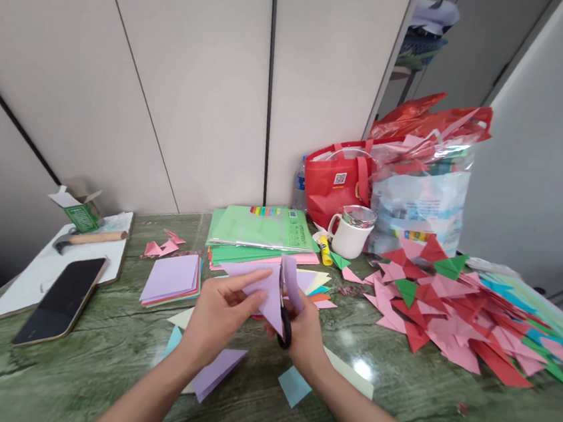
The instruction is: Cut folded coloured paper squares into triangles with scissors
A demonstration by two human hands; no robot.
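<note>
The left hand point(221, 307) pinched a purple sheet point(253, 287) between thumb and fingers above the middle of the worktop point(122, 389), while the fingers of the right hand point(306, 338) were closed around the black-handled scissors point(285, 331). Their blades stood in the sheet, and a purple strip curled up on the right side of them. Below the hands, a folded purple paper point(217, 370) lay near the left wrist and a light blue paper point(294, 386) beside the right forearm. A stack of square sheets point(172, 276) sat to the left, and just behind the hands lay a green paper pack point(262, 229). Farther left, a phone point(61, 299) and a hammer point(95, 238) rested on a white board point(13, 297). To the right, a white mug point(351, 237) stood next to a yellow glue stick point(325, 250), near a broad heap of red, pink and green cut pieces point(451, 316).
</note>
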